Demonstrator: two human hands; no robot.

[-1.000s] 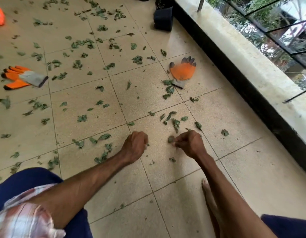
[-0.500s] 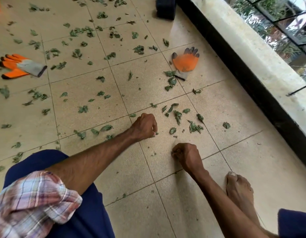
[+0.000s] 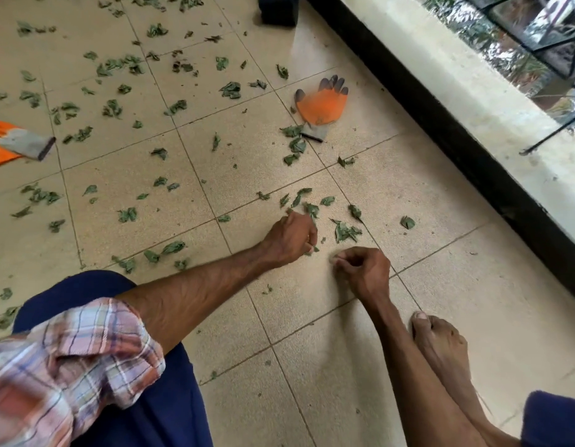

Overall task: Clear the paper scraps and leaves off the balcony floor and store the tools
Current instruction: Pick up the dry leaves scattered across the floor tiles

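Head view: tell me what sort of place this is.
Most likely an outdoor balcony: a tiled floor runs up to a low concrete parapet with a metal railing, and trees show beyond it. The scattered leaves and orange work glove suggest gardening was done here.

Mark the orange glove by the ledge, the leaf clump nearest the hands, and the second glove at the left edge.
Orange glove (image 3: 323, 106): head view, orange palm.
Leaf clump (image 3: 344, 232): head view, middle of the clump.
Second glove (image 3: 25, 144): head view, grey cuff.
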